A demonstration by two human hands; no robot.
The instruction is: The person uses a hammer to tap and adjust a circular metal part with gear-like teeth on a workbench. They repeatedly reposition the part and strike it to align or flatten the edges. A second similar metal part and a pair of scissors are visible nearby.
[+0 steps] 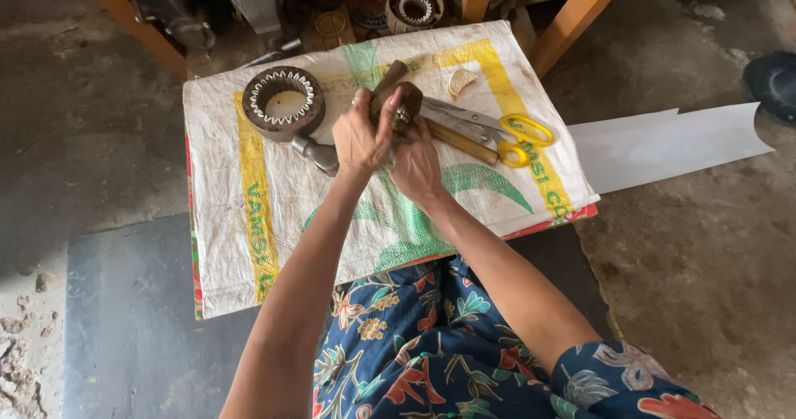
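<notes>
My left hand (361, 137) and my right hand (414, 160) meet above a white woven sack (274, 220) spread over a low table. Together they grip a small dark brown round piece (405, 101) with pale bits set in it. Just left of my hands stands a brown ring-shaped part (283, 102) with a pale toothed inner edge. A metal hammer head (315, 152) lies under my left wrist. To the right of my hands lie yellow-handled scissors (497, 129) and a wooden-handled tool (461, 142).
A small pale curved piece (461, 81) rests near the sack's far edge. A long white sheet (672, 141) lies on the concrete floor at right. Wooden legs (580, 9) and dark metal parts, including another toothed ring (414, 6), crowd the far side.
</notes>
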